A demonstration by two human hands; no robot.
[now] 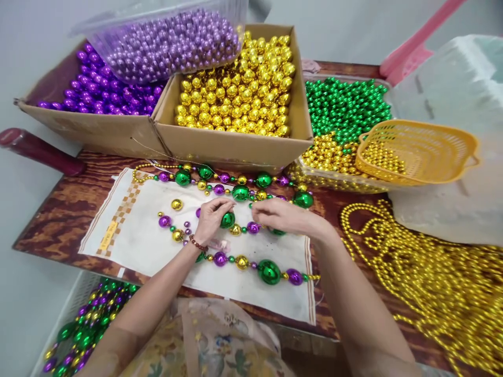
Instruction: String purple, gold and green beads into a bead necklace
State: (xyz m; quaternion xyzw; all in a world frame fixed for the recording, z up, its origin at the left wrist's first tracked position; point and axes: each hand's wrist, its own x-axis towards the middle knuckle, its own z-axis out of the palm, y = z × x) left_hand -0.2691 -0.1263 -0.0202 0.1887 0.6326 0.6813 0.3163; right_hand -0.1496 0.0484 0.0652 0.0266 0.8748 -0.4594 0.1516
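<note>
My left hand (211,220) and my right hand (281,216) meet over a white cloth (129,235), both with fingers pinched. Between them runs a strand of green, gold and purple beads (239,228). The left fingers touch a green bead (228,219) on that strand. The right fingers pinch the strand just right of a purple bead (253,227). More of the bead strand (251,264) loops across the cloth below and above the hands, with a large green bead (269,272) near the front.
Cardboard boxes hold purple beads (98,89) and gold beads (239,89); a clear tub of purple beads (168,44) rests on top. A tray of green and gold beads (346,110) and a yellow basket (420,152) sit right. Gold bead chains (428,283) pile at right.
</note>
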